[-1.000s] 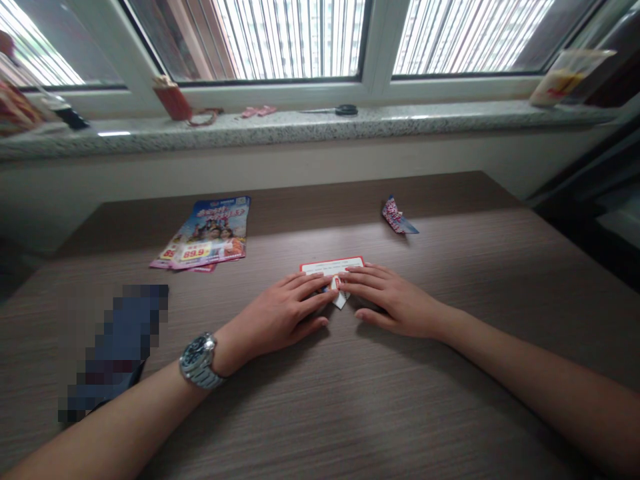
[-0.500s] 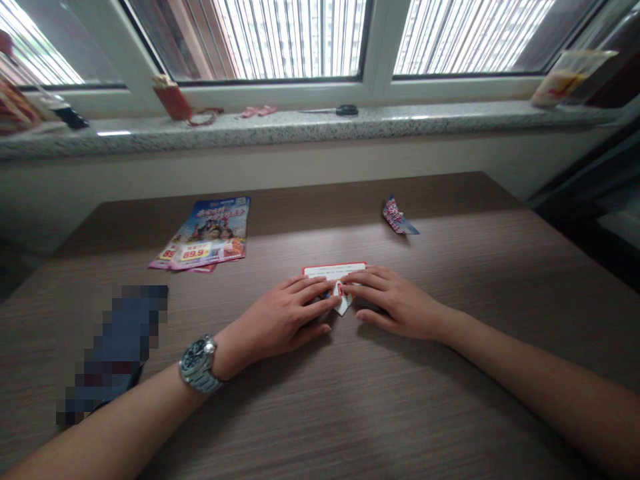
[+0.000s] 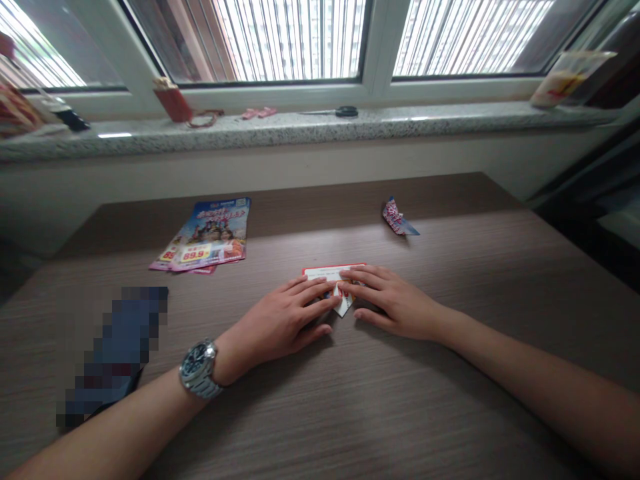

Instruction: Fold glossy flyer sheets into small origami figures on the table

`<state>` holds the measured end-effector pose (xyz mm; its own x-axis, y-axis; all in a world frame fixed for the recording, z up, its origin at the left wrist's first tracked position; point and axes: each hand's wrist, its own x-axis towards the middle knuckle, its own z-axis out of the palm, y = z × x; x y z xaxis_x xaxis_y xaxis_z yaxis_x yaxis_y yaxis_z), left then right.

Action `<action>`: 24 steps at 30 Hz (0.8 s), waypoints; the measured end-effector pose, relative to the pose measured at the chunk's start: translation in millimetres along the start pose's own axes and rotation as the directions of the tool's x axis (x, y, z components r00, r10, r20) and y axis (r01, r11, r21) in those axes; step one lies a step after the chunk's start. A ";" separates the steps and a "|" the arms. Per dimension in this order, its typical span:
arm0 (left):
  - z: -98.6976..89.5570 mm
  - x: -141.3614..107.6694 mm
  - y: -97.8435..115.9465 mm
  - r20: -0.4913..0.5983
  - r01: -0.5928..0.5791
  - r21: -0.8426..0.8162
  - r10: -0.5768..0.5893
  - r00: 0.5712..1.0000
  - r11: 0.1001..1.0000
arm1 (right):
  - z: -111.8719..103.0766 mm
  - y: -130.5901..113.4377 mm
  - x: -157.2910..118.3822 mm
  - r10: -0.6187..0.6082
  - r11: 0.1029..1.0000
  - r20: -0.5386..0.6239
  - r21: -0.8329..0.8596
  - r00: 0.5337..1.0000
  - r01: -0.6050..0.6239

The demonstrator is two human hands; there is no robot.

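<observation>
A folded paper sheet (image 3: 324, 273) with a red border and a pointed near end lies on the table in front of me. My left hand (image 3: 287, 313) rests on its left side, fingers stretched out flat. From the other side my right hand (image 3: 393, 301) lies over the paper's right part, its fingers also extended and pressing down. The fingertips almost meet above the white point, and they hide much of the printed middle. A metal watch (image 3: 200, 367) sits on my left wrist.
Printed flyers (image 3: 213, 233) lie stacked at the back left. A folded paper piece (image 3: 397, 219) stands at the back right. Left of my forearm is a blurred-out dark blue object (image 3: 117, 347). Scissors (image 3: 345, 111) and a red box (image 3: 173, 100) sit on the windowsill.
My right fingers have shifted very slightly on the paper. Otherwise hands and paper stay in place.
</observation>
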<state>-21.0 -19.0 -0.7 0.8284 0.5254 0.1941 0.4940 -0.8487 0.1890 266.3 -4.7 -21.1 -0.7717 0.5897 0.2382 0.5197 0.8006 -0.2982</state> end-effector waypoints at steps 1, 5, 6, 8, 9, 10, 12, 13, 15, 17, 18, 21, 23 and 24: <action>0.0 -0.1 0.1 0.001 0.000 -0.001 0.000 1.000 1.000 | 0.0 0.1 0.0 -0.002 1.000 0.000 0.000 1.000 0.002; -0.2 -0.1 0.9 0.017 0.009 0.005 -0.009 1.000 1.000 | -0.6 0.1 0.0 -0.002 1.000 0.004 -0.004 1.000 0.002; -0.2 0.0 1.1 0.016 0.012 0.003 -0.013 1.000 1.000 | -0.8 0.0 0.1 -0.004 1.000 0.005 -0.005 1.000 0.004; 0.1 0.1 1.1 0.011 0.018 -0.006 -0.018 1.000 1.000 | -1.0 0.1 0.2 -0.008 1.000 0.003 -0.003 1.000 0.008; 0.2 0.2 1.1 0.007 0.019 -0.010 -0.019 1.000 1.000 | -0.9 0.1 0.3 -0.010 1.000 -0.001 0.000 1.000 0.010; 0.2 0.3 1.1 0.004 0.019 -0.014 -0.019 1.000 1.000 | -0.8 0.1 0.4 -0.011 1.000 -0.005 0.004 1.000 0.011; 0.1 0.6 1.0 -0.003 0.017 -0.023 -0.017 1.000 1.000 | -0.5 0.2 0.4 -0.010 1.000 -0.011 0.010 1.000 0.010; -0.1 0.8 1.1 -0.006 0.016 -0.026 -0.016 1.000 1.000 | -0.4 0.1 0.3 -0.008 1.000 -0.012 0.012 1.000 0.008; -0.7 1.2 1.2 -0.012 0.015 -0.026 -0.016 1.000 1.000 | -0.2 -0.1 0.1 -0.006 1.000 -0.011 0.014 1.000 0.006; -1.1 1.5 1.0 -0.009 0.013 -0.018 -0.013 1.000 1.000 | -0.3 -0.3 -0.1 -0.004 1.000 -0.008 0.013 1.000 0.004; -1.1 1.6 0.8 -0.005 0.011 -0.012 -0.011 1.000 1.000 | -0.3 -0.4 -0.3 -0.001 1.000 -0.006 0.012 1.000 0.001; -0.3 1.5 -0.1 0.008 0.011 0.004 -0.011 1.000 1.000 | -0.3 -0.6 -0.6 0.007 1.000 0.009 0.007 1.000 -0.007; 0.4 1.1 -0.6 0.012 0.015 0.006 -0.015 1.000 1.000 | -0.2 -0.6 -0.7 0.010 1.000 0.017 0.005 1.000 -0.010; 0.7 0.9 -0.7 0.014 0.016 0.005 -0.016 1.000 1.000 | -0.3 -0.6 -0.7 0.011 1.000 0.021 0.004 1.000 -0.011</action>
<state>-20.4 -18.0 -1.2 0.8241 0.5379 0.1777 0.5084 -0.8406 0.1869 266.6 -5.6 -20.8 -0.7732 0.5964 0.2157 0.5270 0.7934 -0.3047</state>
